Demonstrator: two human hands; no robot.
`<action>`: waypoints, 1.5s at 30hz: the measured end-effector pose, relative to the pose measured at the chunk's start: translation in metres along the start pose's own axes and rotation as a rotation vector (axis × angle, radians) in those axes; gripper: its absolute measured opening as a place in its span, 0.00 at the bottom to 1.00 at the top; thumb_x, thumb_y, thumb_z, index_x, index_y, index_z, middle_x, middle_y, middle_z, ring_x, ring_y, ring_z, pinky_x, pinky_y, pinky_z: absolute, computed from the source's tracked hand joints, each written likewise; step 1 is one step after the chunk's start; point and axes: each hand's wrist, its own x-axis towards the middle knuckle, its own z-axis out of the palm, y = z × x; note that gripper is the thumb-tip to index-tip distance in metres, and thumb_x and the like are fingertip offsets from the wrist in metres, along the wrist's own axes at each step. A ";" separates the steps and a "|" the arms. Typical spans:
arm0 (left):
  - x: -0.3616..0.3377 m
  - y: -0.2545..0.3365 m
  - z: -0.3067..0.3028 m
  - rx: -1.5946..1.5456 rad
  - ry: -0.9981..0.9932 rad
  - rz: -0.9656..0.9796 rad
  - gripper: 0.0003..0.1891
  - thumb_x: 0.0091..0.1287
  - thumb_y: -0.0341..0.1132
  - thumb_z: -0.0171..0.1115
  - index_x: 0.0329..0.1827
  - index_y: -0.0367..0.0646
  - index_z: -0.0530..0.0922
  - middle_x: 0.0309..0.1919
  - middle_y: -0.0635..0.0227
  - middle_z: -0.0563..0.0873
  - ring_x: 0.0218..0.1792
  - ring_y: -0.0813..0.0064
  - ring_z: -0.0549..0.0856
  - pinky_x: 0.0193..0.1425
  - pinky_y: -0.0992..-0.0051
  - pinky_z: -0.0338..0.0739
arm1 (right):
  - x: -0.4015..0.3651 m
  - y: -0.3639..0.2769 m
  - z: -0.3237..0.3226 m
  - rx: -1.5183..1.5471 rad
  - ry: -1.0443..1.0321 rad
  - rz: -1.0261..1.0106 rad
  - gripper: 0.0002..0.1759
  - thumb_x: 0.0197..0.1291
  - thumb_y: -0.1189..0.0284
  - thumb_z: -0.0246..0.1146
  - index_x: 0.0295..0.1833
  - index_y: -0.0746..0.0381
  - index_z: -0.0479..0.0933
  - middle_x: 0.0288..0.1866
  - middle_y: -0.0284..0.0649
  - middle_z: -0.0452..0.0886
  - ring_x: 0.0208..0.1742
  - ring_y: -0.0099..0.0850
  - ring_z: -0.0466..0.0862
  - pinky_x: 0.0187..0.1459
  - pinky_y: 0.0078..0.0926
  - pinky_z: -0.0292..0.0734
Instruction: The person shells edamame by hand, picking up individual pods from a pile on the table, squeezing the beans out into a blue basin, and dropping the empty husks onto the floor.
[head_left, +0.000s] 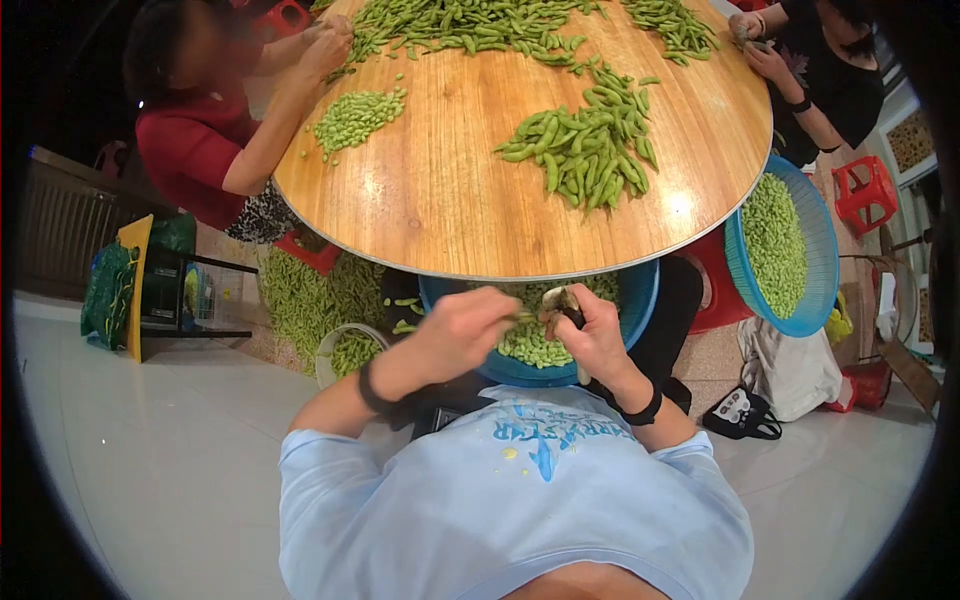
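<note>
Your left hand (460, 335) and right hand (592, 335) both pinch one edamame pod (525, 317), fingers clenched, just above the blue basin (642, 300) of shelled beans (530, 345). Risk: a popped bean skips past the rim onto the floor (180, 450). Blue basket (822, 250) beside the worktop (430, 200): more beans.

Informal food-prep room, round wooden table (430, 200) heaped with pods (585, 150), plastic stools (865, 190), glossy floor (150, 450)

I am pinching a pod (522, 317) between my left hand (462, 328) and right hand (592, 335), over a blue basin (642, 298) of beans (530, 345), under the table (440, 200).
</note>
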 end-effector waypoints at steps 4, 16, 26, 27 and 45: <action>-0.022 0.006 -0.074 0.774 -0.357 -0.337 0.05 0.59 0.30 0.62 0.30 0.37 0.77 0.27 0.55 0.80 0.31 0.54 0.82 0.36 0.59 0.77 | -0.001 -0.001 -0.008 -0.064 -0.120 -0.015 0.06 0.58 0.80 0.60 0.41 0.67 0.77 0.29 0.32 0.81 0.24 0.15 0.70 0.26 0.18 0.66; 0.145 -0.109 -0.011 0.618 0.192 -0.003 0.06 0.61 0.28 0.60 0.38 0.36 0.77 0.35 0.53 0.79 0.40 0.51 0.79 0.42 0.59 0.75 | -0.009 0.009 0.000 0.538 -0.191 0.202 0.11 0.71 0.71 0.49 0.47 0.66 0.73 0.26 0.33 0.72 0.17 0.18 0.68 0.16 0.15 0.60; 0.132 -0.112 -0.011 0.510 0.287 -0.049 0.05 0.56 0.23 0.58 0.34 0.32 0.74 0.33 0.50 0.78 0.39 0.50 0.78 0.43 0.58 0.75 | -0.003 0.008 0.008 0.674 -0.161 0.176 0.15 0.70 0.73 0.47 0.57 0.67 0.70 0.29 0.35 0.71 0.21 0.19 0.67 0.19 0.15 0.61; 0.130 -0.107 -0.013 0.513 0.280 -0.045 0.07 0.56 0.25 0.61 0.36 0.33 0.75 0.31 0.54 0.78 0.36 0.54 0.79 0.41 0.61 0.75 | 0.000 0.005 0.007 0.676 -0.127 0.147 0.16 0.70 0.73 0.47 0.59 0.66 0.69 0.29 0.35 0.71 0.21 0.19 0.68 0.19 0.15 0.61; 0.060 -0.039 0.016 -0.934 0.057 -0.567 0.04 0.63 0.25 0.64 0.38 0.36 0.78 0.27 0.71 0.81 0.22 0.86 0.74 0.22 0.86 0.65 | 0.021 -0.004 0.006 0.679 -0.100 0.007 0.23 0.72 0.74 0.48 0.71 0.62 0.60 0.32 0.37 0.74 0.23 0.20 0.70 0.20 0.15 0.65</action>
